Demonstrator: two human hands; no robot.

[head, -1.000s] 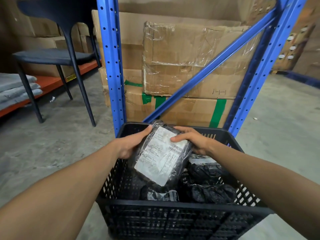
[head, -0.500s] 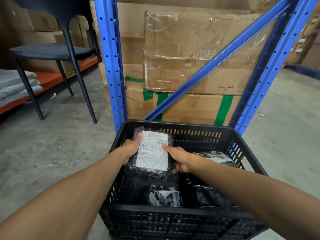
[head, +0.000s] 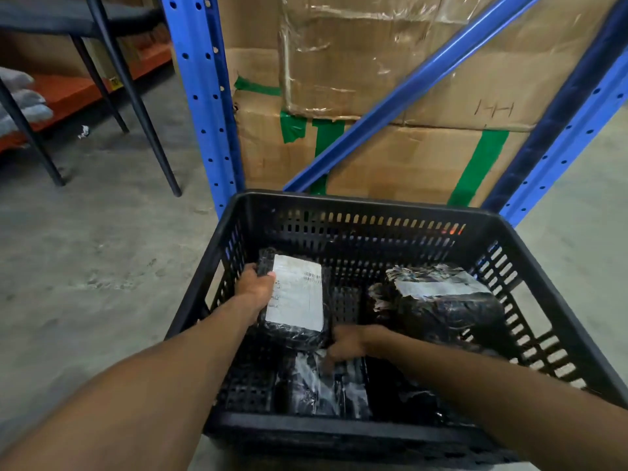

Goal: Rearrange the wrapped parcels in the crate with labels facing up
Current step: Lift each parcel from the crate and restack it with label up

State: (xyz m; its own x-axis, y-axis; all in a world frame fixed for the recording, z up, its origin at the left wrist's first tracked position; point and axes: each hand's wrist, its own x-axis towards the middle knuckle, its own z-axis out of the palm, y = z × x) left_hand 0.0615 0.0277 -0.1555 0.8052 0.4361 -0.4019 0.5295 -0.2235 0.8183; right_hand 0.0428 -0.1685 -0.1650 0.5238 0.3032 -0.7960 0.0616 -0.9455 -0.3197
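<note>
A black slotted crate stands on the floor in front of me. A black-wrapped parcel with its white label facing up lies in the crate's far left part. My left hand grips its left edge. My right hand, blurred, reaches down onto a shiny wrapped parcel at the near middle; its fingers touch the wrap, and I cannot tell whether they hold it. A bigger black parcel with a white label strip on top sits at the right.
A blue rack upright and diagonal brace rise just behind the crate, in front of taped cardboard boxes. Black chair legs stand on the concrete floor at the left, near an orange shelf.
The labelled parcel went down from above the crate into its far left part. My right hand left that parcel and moved to the near one. The view tilted down.
</note>
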